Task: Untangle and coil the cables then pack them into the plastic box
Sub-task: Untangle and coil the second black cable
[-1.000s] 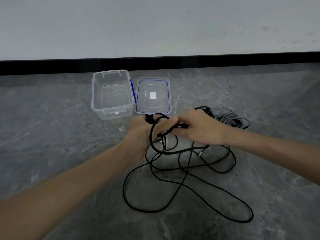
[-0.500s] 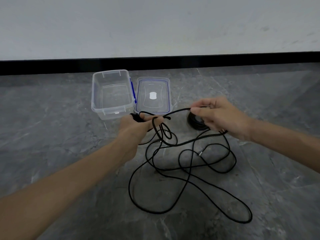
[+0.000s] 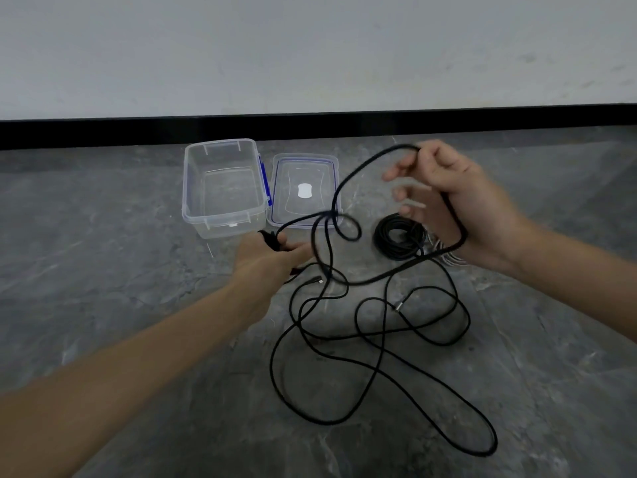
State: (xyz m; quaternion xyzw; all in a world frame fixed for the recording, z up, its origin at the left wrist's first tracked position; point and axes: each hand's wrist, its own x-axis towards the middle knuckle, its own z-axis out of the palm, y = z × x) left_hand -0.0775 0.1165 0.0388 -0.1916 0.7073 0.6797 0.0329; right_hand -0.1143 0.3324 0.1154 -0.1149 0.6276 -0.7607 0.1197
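We look down on a grey marbled floor (image 3: 138, 305) that meets a black skirting strip (image 3: 344, 127) and a pale wall (image 3: 310, 46) at twelve o'clock. Our left hand (image 3: 267, 255) reaches in from seven o'clock and pinches one end of the long black cable (image 3: 379, 370) between thumb and fingers, the dark plug end poking out at the top of the grip. Our right hand (image 3: 448, 198) comes in from three o'clock and is raised above the floor; a loop of that same cable hangs over it, running across the curled index finger and down the palm side toward the wrist, while the other fingers are loosely spread and blurred. Between the hands the cable twists into a small knot-like loop just in front of the lid, then falls in wide, crossing loops over the floor toward five o'clock.

The clear plastic box (image 3: 224, 188) stands open at eleven o'clock of the left hand, with blue clips on its right side. Its lid (image 3: 305, 191) lies flat just beside it, at one o'clock of that hand. A second black cable, already coiled (image 3: 400, 241), rests on the floor under the right hand, and a grey cable (image 3: 448, 258) peeps out beside the wrist, mostly hidden.
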